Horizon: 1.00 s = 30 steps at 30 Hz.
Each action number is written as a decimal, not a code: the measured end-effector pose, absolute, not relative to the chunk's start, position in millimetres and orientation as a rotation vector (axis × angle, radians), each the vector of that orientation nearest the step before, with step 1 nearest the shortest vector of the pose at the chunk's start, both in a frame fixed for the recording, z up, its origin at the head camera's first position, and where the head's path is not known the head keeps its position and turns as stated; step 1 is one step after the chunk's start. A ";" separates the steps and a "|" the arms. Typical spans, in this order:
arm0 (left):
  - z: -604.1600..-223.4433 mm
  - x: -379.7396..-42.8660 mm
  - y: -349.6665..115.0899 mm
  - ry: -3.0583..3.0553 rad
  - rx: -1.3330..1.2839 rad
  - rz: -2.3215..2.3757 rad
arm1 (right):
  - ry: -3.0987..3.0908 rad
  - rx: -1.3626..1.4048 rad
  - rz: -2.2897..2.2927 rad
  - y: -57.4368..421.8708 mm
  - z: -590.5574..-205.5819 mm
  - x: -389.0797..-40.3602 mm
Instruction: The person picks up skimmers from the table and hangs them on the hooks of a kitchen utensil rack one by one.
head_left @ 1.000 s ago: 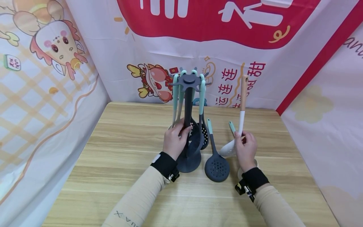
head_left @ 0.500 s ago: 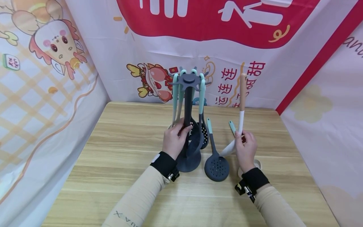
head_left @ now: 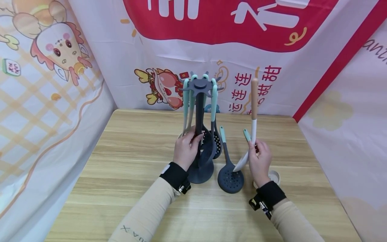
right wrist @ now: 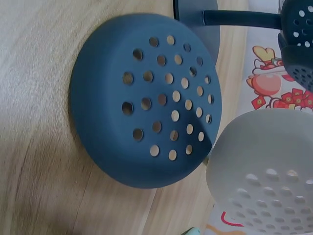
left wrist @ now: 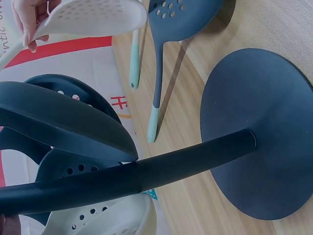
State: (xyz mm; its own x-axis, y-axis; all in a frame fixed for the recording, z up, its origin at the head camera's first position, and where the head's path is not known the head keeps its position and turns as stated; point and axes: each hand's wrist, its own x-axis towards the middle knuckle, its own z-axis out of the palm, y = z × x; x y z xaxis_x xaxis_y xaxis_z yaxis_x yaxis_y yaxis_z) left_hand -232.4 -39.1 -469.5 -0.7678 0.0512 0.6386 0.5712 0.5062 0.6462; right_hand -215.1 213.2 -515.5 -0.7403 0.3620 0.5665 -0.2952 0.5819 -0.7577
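Observation:
My left hand grips the dark pole of a round-based utensil stand. Several kitchen utensils with mint handles hang from its top, dark and pale slotted heads among them. In my right hand, thumb and fingers pinch the white neck of a skimmer with a wooden handle. The handle points up; the white slotted head hangs low at the left, seen nearly edge-on in the head view. Beneath it on the table lies a dark blue skimmer with a mint handle.
Beyond my right hand lies another mint handle, its other end hidden. A small pale round thing sits by my right wrist, partly covered. Printed cloth walls the wooden table at the back and sides.
The white skimmer has turned in my right hand: its head now shows edge-on and nearer the dark skimmer, its handle has swung slightly left. My left hand stays on the pole.

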 end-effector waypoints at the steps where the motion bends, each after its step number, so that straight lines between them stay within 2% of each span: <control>1: -469.3 -232.3 -39.1 -2.195 -0.509 -1.228 | -2.097 -0.048 1.183 212.4 -515.4 -214.0; 30: -455.8 -238.4 -59.4 -2.400 -0.775 -1.443 | -2.125 0.055 1.374 186.0 -499.6 -185.5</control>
State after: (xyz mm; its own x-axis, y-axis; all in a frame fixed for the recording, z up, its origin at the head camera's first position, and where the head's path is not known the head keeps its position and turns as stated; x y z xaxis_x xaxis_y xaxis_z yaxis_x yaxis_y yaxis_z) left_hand -238.4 -59.4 -455.8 -0.8319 0.3184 0.4545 0.5508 0.3732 0.7466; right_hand -185.5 186.0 -499.6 -0.8186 0.2779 0.5027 -0.3443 0.4632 -0.8167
